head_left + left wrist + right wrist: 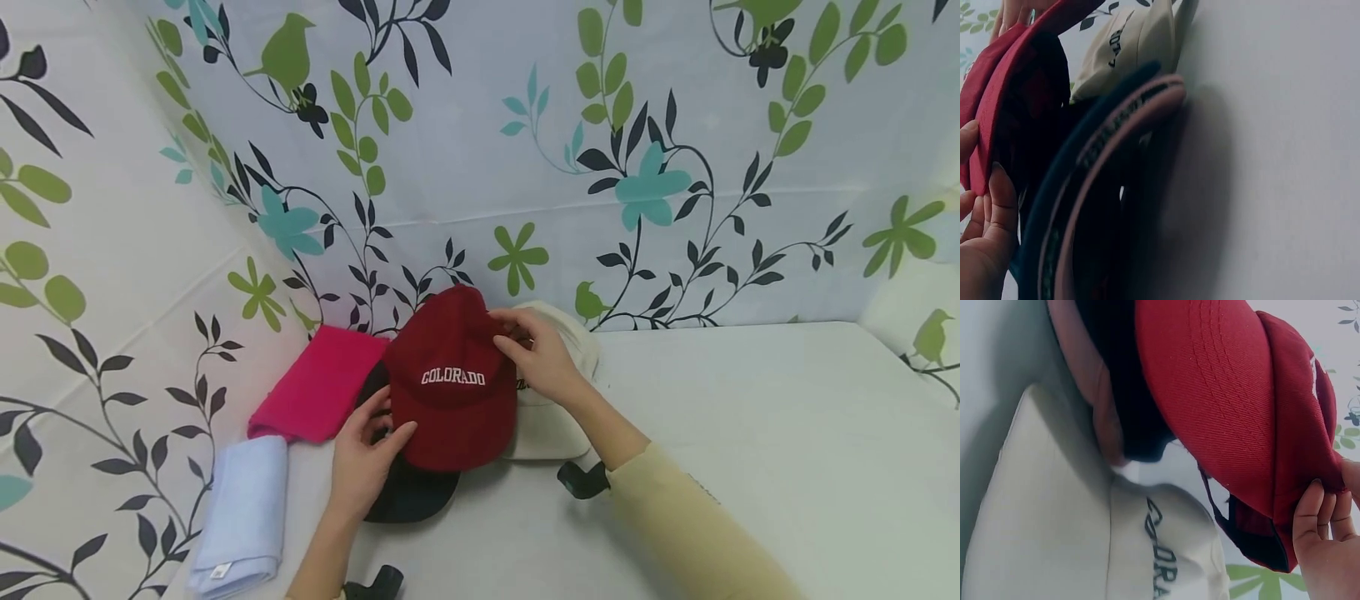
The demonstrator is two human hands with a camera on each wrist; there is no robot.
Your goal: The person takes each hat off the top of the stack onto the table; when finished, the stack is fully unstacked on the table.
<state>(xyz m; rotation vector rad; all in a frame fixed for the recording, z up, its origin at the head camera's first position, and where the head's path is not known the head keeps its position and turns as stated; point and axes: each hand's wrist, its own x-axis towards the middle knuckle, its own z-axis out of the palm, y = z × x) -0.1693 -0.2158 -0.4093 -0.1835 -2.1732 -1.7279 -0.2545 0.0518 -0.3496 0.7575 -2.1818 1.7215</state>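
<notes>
Both hands hold a red baseball cap (453,417) with white COLORADO lettering, its brim toward the person. My left hand (362,467) pinches the brim at its left edge; in the left wrist view, fingers (1004,190) lie on both sides of the brim. On the cap's other side, my right hand (543,354) pinches the crown fabric, and its fingertips (1311,499) show there in the right wrist view. Partly hidden under the red cap is a dark cap (416,493). A cream cap (553,429) with dark lettering sits to the right, partly covered.
A folded bright pink cloth (318,387) lies left of the caps. Nearer the person is a folded light blue cloth (242,504) with a small tag. The white table (757,450) extends right, and a leaf-and-bird patterned curtain (465,183) hangs behind.
</notes>
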